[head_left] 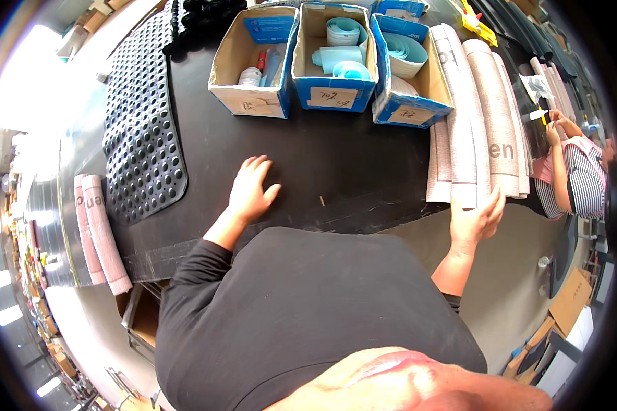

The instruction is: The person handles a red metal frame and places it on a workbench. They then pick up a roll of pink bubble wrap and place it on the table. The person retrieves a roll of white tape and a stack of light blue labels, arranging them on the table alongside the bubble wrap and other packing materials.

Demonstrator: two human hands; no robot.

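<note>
My left hand (251, 193) rests palm down on the black tabletop (281, 154), fingers spread and holding nothing. At the right, my right hand (478, 216) closes round the near end of a beige rolled mat (465, 130), thumb on one side and fingers on the other. Against it lies another rolled mat (493, 113) with dark lettering, among several similar rolls. Left of my left hand stretches a black mat with round bumps (144, 130). Two pinkish rolls (101, 229) lie at the table's left edge.
Three open blue cardboard boxes (334, 96) stand at the back; light-blue rolled strips (345, 58) show in two. A yellow tool (478, 26) lies behind the mats. At the far right, another person (574, 164) works with their hands raised. Flattened cardboard (570, 300) leans at lower right.
</note>
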